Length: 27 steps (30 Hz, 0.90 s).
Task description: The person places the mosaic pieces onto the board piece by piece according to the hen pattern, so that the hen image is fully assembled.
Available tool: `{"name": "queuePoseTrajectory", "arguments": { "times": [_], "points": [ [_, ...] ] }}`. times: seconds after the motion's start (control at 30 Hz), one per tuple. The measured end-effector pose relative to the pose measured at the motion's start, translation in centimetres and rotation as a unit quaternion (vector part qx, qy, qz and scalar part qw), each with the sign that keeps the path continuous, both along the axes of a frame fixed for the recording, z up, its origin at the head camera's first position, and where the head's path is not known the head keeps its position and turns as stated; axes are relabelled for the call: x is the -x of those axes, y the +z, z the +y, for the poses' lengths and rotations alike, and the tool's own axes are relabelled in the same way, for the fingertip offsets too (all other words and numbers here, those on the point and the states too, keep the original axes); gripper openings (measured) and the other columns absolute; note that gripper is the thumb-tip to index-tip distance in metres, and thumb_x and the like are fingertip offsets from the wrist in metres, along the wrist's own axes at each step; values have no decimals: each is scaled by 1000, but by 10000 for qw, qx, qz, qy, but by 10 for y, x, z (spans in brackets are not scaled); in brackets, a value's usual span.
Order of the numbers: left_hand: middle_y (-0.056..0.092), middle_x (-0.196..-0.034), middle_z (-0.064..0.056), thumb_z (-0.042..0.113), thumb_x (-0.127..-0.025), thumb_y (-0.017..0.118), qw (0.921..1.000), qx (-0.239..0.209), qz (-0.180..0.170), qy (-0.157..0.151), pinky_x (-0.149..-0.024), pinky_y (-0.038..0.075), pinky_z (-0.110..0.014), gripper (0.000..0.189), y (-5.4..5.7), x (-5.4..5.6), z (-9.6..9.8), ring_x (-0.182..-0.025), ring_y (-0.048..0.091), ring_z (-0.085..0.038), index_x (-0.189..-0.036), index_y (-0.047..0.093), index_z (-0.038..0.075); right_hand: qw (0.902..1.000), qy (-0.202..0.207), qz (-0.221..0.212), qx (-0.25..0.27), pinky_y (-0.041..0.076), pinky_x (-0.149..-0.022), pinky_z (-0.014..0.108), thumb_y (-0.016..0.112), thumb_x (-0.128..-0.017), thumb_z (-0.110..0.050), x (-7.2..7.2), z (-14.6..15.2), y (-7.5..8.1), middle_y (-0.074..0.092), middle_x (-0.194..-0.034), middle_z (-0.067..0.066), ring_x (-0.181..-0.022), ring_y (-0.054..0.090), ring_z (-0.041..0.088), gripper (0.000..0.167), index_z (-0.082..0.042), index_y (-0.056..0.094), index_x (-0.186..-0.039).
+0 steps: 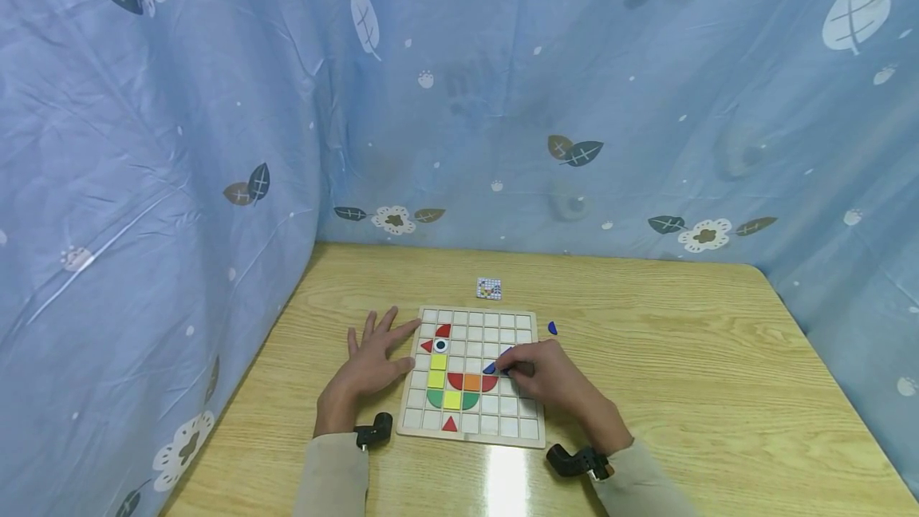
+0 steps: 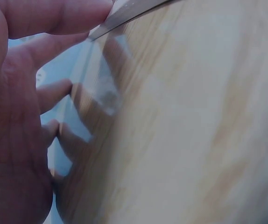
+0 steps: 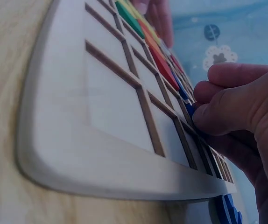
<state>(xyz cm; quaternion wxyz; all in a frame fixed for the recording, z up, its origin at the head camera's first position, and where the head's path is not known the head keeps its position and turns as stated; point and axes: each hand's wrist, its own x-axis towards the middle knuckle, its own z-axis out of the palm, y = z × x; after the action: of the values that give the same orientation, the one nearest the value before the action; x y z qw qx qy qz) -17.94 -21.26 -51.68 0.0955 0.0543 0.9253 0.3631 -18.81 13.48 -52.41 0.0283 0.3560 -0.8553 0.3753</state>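
Observation:
A wooden grid board point(image 1: 471, 439) lies on the table with flat coloured pieces set in its cells, among them a round eye piece point(image 1: 440, 345), an orange square point(image 1: 471, 382) and a red triangle point(image 1: 449, 424). Spread out at the board's left edge, my left hand point(image 1: 369, 367) touches the frame with its index finger and thumb. My right hand point(image 1: 553, 373) is over the right half, pinching a small blue piece point(image 3: 190, 110) between thumb and fingers. Beside those fingertips another blue piece point(image 1: 490, 369) sits in a cell. How the pinched piece lies is partly hidden.
Off the board's right edge, on the table, are blue pieces point(image 1: 552, 328), which look stacked in the right wrist view. A small patterned card point(image 1: 489, 288) lies behind the board. A blue patterned curtain point(image 1: 502, 102) hangs behind and at the sides of the table.

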Motion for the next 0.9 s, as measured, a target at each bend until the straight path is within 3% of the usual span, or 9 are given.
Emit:
{"name": "queuePoseTrajectory", "arguments": {
  "times": [0.17,0.37,0.5,0.63,0.9],
  "points": [
    [15,-184,-17,17,-98,73,10000,-4,-11,2,-127,-19,-75,71,0,0,0,-170,-10,-48,-165,52,27,10000,-55,-74,-6,66,-93,36,81,-89,8,-3,-2,2,85,-106,-6,-106,80,13,29,-15,86,-105],
    [15,-184,-17,17,-98,73,10000,-13,-22,12,-127,-19,-75,71,1,0,0,-170,-10,-48,-165,53,27,9995,-212,214,-60,66,-87,34,85,-89,1,-6,3,5,86,-108,-4,-100,80,13,26,-15,86,-109],
    [15,-184,-18,16,-98,73,10000,-36,1,-29,-127,-20,-75,71,1,0,0,-170,-10,-48,-165,52,26,9981,-575,128,153,65,-85,34,86,-88,0,-12,18,7,85,-111,-4,-101,80,14,30,-16,86,-113],
    [14,-184,-18,16,-98,73,10000,-41,18,-76,-127,-20,-75,71,1,0,0,-170,-11,-49,-165,52,25,9938,-1047,3,379,66,-95,38,88,-87,0,-20,41,7,85,-112,-5,-109,81,17,32,-16,86,-114],
    [14,-184,-18,17,-97,72,10000,-17,14,-73,-127,-20,-75,72,2,-1,-1,-170,-10,-49,-166,52,25,9806,-1791,-491,620,57,-99,15,88,-93,-10,-42,93,5,84,-116,-7,-113,76,4,27,-17,85,-119]
  ]
}}
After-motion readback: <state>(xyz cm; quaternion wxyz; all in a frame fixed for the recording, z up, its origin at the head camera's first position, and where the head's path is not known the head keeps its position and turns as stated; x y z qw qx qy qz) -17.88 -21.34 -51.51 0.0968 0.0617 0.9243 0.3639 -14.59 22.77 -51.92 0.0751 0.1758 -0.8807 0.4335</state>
